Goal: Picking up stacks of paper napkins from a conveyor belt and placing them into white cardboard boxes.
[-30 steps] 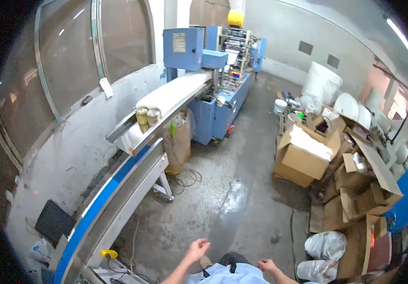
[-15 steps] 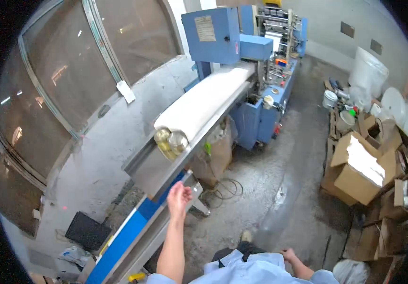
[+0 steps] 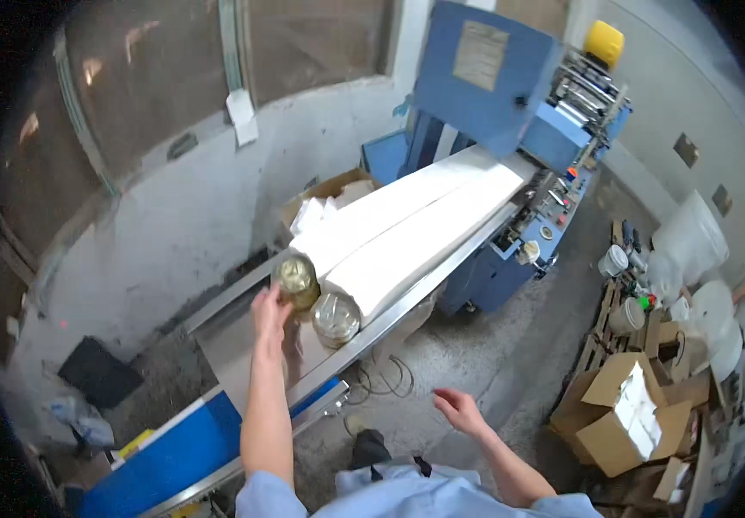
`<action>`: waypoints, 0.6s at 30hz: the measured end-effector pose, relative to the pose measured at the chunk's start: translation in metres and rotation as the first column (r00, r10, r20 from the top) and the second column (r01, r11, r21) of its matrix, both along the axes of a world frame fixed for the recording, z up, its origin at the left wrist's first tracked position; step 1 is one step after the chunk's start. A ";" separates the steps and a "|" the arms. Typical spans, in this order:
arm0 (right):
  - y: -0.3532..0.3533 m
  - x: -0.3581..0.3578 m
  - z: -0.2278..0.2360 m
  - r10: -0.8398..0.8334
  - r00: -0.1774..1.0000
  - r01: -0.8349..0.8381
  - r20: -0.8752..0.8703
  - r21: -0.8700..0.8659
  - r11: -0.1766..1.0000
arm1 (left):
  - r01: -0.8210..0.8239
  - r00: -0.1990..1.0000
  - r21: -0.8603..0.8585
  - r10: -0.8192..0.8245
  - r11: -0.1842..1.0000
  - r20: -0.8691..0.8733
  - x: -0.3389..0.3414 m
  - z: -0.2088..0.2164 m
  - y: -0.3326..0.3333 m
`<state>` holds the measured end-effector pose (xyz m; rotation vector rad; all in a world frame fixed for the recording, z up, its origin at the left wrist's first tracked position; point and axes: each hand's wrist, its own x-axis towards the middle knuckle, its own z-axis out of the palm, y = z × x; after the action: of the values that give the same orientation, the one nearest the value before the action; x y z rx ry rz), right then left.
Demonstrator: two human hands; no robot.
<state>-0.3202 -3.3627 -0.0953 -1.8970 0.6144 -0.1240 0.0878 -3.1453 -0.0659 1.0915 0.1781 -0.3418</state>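
Two stacks of white paper sheets (image 3: 428,231) lie side by side on a metal chute (image 3: 217,341) that slopes down from a blue machine. Against their near ends stand two round glass jars: a yellowish jar (image 3: 296,282) on the left and a clear jar (image 3: 335,320) on the right. My left hand (image 3: 270,318) is at the near left side of the yellowish jar, fingers apart and not wrapped round it; whether the fingertips touch it I cannot tell. Held out over the floor right of the chute, my right hand (image 3: 461,409) is empty, its fingers stretched.
The blue machine (image 3: 485,78) rises behind the chute. Below the chute's near end runs a blue conveyor belt (image 3: 174,457). A cardboard box with white paper (image 3: 601,432) sits at the right, near plastic buckets (image 3: 627,317). A cable (image 3: 389,375) coils on the floor.
My view has shifted closer to the chute. The left hand has moved forward from beside the belt to the yellowish jar. My right hand has come up and forward from beside my body.
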 end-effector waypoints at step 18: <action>0.015 0.328 0.137 0.905 0.198 -0.643 -0.377 -0.747 -0.170 | -0.253 0.958 0.217 0.275 0.943 -0.078 -0.095 0.012 0.063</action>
<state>0.0082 -3.3480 0.0421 -2.7389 -1.3168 0.2090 -0.0077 -3.0828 -0.0540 1.2360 0.4601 -0.1412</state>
